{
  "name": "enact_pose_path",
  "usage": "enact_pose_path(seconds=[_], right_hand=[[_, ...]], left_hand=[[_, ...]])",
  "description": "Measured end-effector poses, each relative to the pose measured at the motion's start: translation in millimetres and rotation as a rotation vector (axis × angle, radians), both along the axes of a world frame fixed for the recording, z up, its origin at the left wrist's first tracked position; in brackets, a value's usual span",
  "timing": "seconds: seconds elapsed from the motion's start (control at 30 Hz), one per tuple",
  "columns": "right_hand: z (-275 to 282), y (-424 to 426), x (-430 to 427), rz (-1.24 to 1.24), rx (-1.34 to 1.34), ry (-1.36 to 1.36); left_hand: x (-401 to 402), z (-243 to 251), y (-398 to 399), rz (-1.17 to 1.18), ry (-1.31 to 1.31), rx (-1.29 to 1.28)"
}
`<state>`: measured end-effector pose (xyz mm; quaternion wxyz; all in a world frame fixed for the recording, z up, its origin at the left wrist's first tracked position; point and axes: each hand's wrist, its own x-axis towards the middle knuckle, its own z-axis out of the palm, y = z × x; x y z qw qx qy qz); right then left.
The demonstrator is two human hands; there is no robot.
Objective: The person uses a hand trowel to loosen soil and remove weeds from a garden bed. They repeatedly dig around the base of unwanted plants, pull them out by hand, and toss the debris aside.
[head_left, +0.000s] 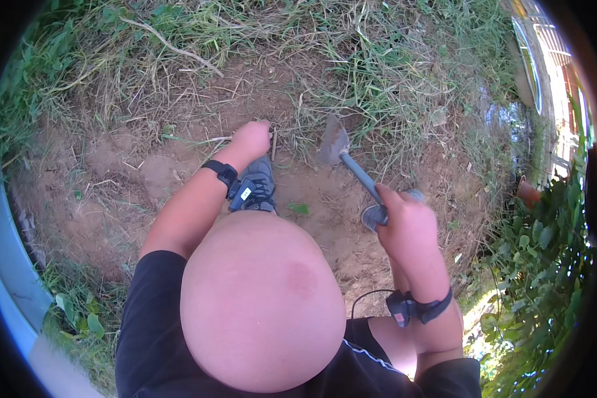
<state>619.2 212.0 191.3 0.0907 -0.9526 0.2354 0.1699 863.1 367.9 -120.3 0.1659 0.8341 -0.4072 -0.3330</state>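
A small hand hoe with a blue-grey handle (362, 174) is gripped in my right hand (408, 224). Its flat, worn metal blade (334, 142) rests at or just above the soil, against the edge of the cut grass. My left hand (252, 140) is low over the ground, left of the blade, with its back towards me and its fingers curled under. Whether it holds any grass is hidden. Beside its knuckles stands a short dry stalk (274, 144). Grass and dry straw (378, 99) lie beyond both hands.
My grey shoes (259, 181) stand on bare soil (318, 199). A dry stick (171, 46) lies in the grass ahead. Leafy plants (542, 258) crowd the right side near a clay-coloured pot (528, 192). A pale blue edge (17, 278) runs along the left.
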Motion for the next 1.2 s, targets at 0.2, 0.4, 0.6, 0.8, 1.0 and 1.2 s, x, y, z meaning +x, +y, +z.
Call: enact_pose_path(seconds=[0.2, 0.4, 0.6, 0.8, 1.0, 1.2], right_hand=[[17.1, 2.6, 58.4, 0.091, 0.009, 0.069], [-85.5, 24.6, 128.4, 0.059, 0.167, 0.375], [-91.7, 18.4, 101.5, -0.021, 0.175, 0.349], [-150.8, 52.0, 13.0, -0.101, 0.158, 0.143], [-121.3, 41.9, 19.6, -0.099, 0.137, 0.097], [32.4, -18.3, 53.1, -0.017, -0.012, 0.081]], left_hand=[[4.4, -6.3, 12.5, -0.006, 0.000, -0.078], [3.8, 5.8, 4.4, 0.013, 0.062, -0.155], [19.5, 40.9, 59.2, 0.084, 0.075, -0.038], [44.6, 52.7, 86.6, 0.039, 0.055, 0.030], [41.4, 26.9, 87.4, 0.204, 0.028, -0.059], [31.5, 15.7, 71.1, 0.163, 0.057, -0.096]])
